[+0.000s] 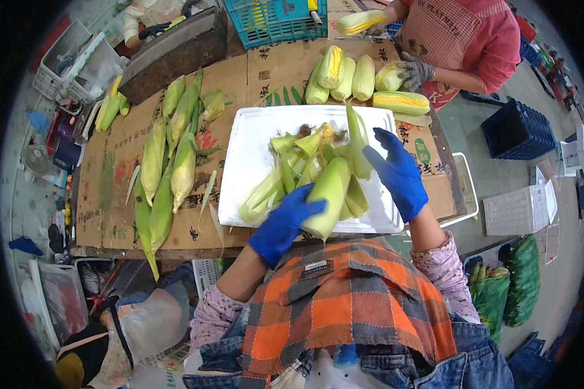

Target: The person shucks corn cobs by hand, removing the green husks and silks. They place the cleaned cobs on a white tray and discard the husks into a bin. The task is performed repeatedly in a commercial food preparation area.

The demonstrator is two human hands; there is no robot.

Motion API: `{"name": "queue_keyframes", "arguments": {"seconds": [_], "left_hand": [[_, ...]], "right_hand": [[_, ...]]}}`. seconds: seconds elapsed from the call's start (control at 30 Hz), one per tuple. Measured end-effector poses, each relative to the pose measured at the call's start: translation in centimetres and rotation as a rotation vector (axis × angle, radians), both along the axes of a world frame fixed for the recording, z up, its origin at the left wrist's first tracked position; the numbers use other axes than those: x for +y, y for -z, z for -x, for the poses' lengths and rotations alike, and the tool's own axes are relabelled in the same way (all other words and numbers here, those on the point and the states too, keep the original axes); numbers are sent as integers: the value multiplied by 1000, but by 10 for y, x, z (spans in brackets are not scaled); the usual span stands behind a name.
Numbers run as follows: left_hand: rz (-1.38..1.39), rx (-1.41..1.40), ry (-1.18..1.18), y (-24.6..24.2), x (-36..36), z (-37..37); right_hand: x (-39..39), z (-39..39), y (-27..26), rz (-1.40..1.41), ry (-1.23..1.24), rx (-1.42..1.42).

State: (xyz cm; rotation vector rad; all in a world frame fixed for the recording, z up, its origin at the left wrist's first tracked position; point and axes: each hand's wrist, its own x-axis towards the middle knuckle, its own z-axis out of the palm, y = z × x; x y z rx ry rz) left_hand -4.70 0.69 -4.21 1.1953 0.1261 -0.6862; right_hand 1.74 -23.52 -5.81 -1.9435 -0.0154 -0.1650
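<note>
My left hand (287, 218), in a blue glove, grips an ear of corn (329, 197) wrapped in pale green husk, its lower end tilted toward me. The ear is over the front part of a white foam tray (238, 160). My right hand (400, 176), also blue-gloved, is over the tray's right side with thumb and fingers apart. By its thumb stands a long strip of husk (358, 142); whether they touch is unclear. Torn husks (263, 197) and bits of brown silk (304, 130) lie in the tray.
Several unpeeled ears (182, 165) lie on the cardboard-covered table (112, 194) at left. Partly husked ears (341, 80) are grouped beyond the tray. Across the table, a co-worker's gloved hand (415, 70) holds corn. A teal crate (277, 24) stands at the back.
</note>
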Motion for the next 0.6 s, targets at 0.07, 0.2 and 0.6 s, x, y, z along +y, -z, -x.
{"name": "queue_keyframes", "arguments": {"seconds": [0.07, 0.2, 0.6], "left_hand": [[493, 117, -182, 14, 20, 1], [379, -173, -220, -23, 8, 12], [-199, -391, -239, -22, -5, 17]], "right_hand": [[8, 12, -21, -104, -16, 44], [31, 29, -40, -556, -351, 363], [66, 44, -50, -575, -449, 378]]}}
